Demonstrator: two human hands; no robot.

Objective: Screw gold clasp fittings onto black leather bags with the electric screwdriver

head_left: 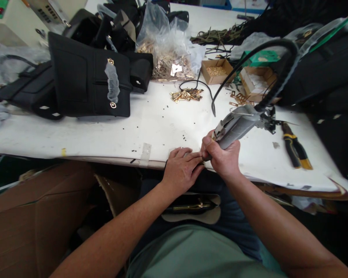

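Observation:
My right hand [220,156] is wrapped around a grey powered hand tool [237,123] with a thick black hose [266,50], its tip pointing down at the near edge of the white table [104,131]. My left hand [181,168] lies beside it with fingers together, pressing a small part at the tool's tip that I cannot make out. A black bag piece with a gold fitting [191,206] rests on my lap below the hands.
Black handbags [89,77] stand at the back left. A clear sack of gold fittings [168,50], loose gold pieces [187,94], two small cardboard boxes [216,71] and yellow-handled pliers [295,146] lie on the table. A brown carton [31,216] sits at lower left.

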